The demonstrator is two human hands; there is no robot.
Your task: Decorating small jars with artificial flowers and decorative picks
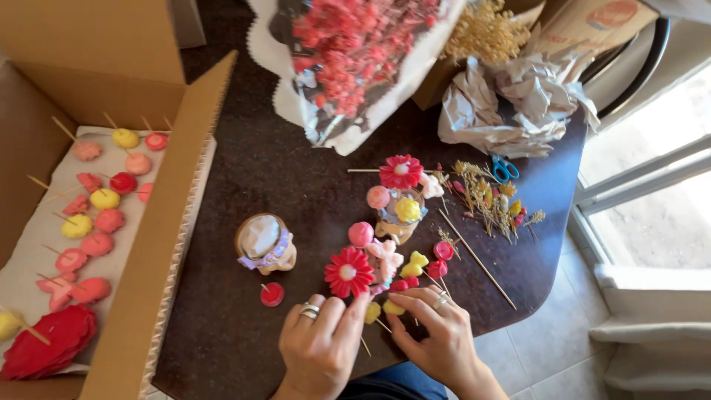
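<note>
Left hand (320, 342) pinches the stem of a red daisy pick (348, 272), fingers closed on it. Right hand (432, 330) grips a bunch of small flower picks (409, 268) near the table's front edge, fingertips together on the sticks. Just left: small fabric-capped jar (264, 243) and a loose red rose pick (272, 294). Behind: a filled jar arrangement (398, 200), dried sprigs (489, 198), blue scissors (505, 170), a bare skewer (478, 259). Cardboard box (159, 244) of picks walls the left; dark table (244, 178) lies open between box and jars.
</note>
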